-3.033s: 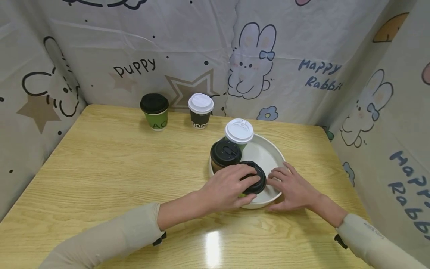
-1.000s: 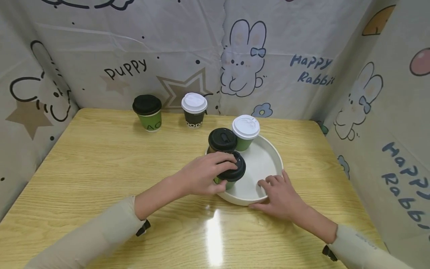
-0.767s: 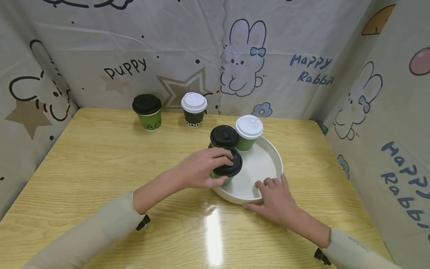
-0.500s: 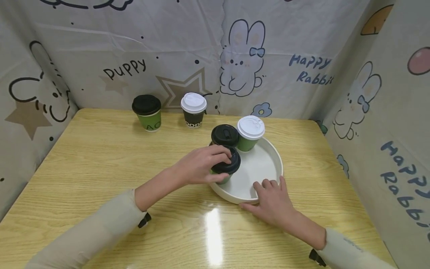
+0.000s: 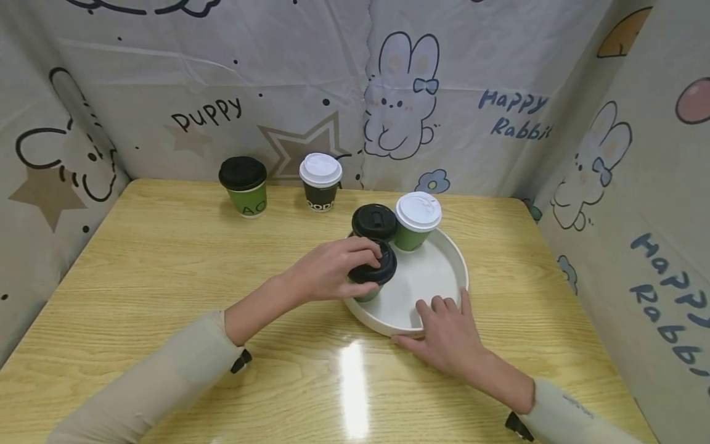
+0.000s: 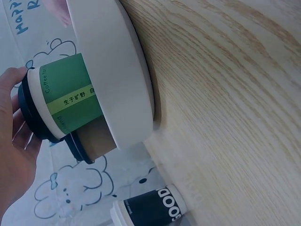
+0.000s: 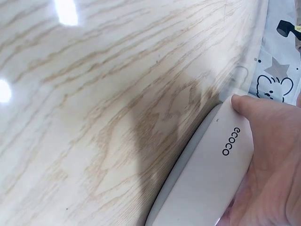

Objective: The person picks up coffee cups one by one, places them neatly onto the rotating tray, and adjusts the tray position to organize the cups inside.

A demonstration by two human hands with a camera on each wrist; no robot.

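My left hand (image 5: 355,269) grips the black lid of a green paper cup (image 5: 370,279) from above, at the left side of a round white tray (image 5: 459,271). In the left wrist view the tray wall (image 6: 117,70) hides the base of this green cup (image 6: 70,101). Just behind it in the tray are a brown cup with a black lid (image 5: 374,222) and a green cup with a white lid (image 5: 417,219). My right hand (image 5: 421,324) holds the tray's near rim, fingers inside and thumb outside. The right wrist view shows the thumb on the rim (image 7: 211,179).
A green cup with a black lid (image 5: 243,185) and a black cup with a white lid (image 5: 320,180) stand at the far edge of the wooden table (image 5: 166,277). Printed cloth walls close in the back, left and right sides.
My left hand has carried the green cup from the tray's near edge to its left side, close to the brown cup. My right hand has slid left along the rim.
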